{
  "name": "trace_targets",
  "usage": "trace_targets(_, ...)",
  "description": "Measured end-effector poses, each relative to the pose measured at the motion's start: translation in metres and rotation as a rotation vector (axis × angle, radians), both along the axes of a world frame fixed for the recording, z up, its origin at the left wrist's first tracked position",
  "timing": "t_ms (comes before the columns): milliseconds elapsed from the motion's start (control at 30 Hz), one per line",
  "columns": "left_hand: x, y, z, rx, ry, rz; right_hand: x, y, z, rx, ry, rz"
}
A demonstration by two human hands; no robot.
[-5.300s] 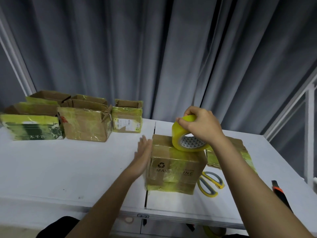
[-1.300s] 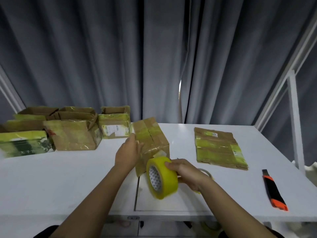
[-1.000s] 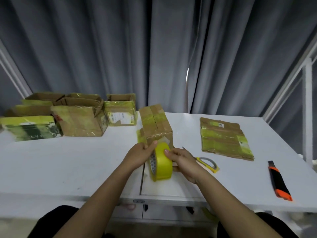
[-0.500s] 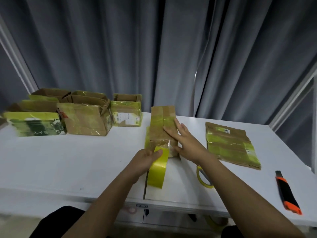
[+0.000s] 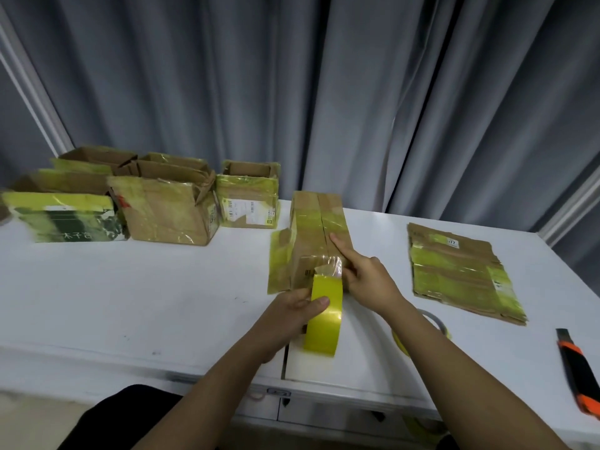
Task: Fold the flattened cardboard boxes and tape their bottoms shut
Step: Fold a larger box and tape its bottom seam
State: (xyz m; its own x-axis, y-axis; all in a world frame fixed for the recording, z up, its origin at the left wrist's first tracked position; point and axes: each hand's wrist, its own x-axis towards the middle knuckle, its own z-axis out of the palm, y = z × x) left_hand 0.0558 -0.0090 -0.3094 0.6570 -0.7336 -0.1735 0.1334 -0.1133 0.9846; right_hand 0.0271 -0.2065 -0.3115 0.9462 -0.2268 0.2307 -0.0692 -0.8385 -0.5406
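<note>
The fingers [image 5: 313, 303] of the left hand [image 5: 285, 315] curl round the yellow roll of tape [image 5: 323, 315], thumb over its outer face, while the right hand [image 5: 367, 280] lays a straight forefinger along the top of the box [image 5: 316, 232] and holds the free end of the tape down at the box's near edge. The box lies at the middle of the white table [image 5: 146, 287], bottom flaps up, the seam between them running away from the person. It looks light and hollow, so it would likely slide or dent under a hard pull; pressing on the flaps beside the seam should steady it. The worn cardboard seems soft at the creases, and old glossy tape on it may be slippery. To the right lie a stack of flat boxes [image 5: 461, 271], yellow scissors [image 5: 438, 323] partly hidden by the right arm, and an orange and black knife [image 5: 576, 368]. Folded boxes [image 5: 168, 206] stand at the back left.
</note>
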Motion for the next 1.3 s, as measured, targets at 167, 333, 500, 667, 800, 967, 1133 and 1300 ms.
trace_targets(167,0.003,-0.009,-0.001,0.038,0.024,0.049,0.011,-0.003,0.003,-0.005,-0.005,-0.015)
trace_targets(333,0.008,-0.015,-0.002,0.096,-0.01,0.114,0.015,-0.002,0.008,0.024,0.002,-0.032)
trace_targets(500,0.009,-0.019,-0.005,0.105,0.003,0.144,0.015,-0.002,0.012,0.086,0.01,-0.065)
trace_targets(667,0.015,-0.024,-0.001,0.074,-0.028,0.238,0.023,-0.006,0.033,0.085,0.006,-0.091)
trace_targets(800,0.018,-0.023,0.002,0.122,-0.084,0.233,0.022,-0.009,0.048,-0.016,0.117,-0.049)
trace_targets(967,0.036,-0.016,0.014,0.419,-0.83,0.221,0.018,-0.006,0.042,-0.02,0.105,-0.057)
trace_targets(1133,0.07,-0.025,0.038,0.486,-1.111,-0.175,0.018,-0.008,0.041,0.01,0.068,-0.067)
trace_targets(1300,0.081,-0.028,0.034,0.477,-1.041,-0.213,0.011,-0.018,0.032,0.056,0.0,-0.114)
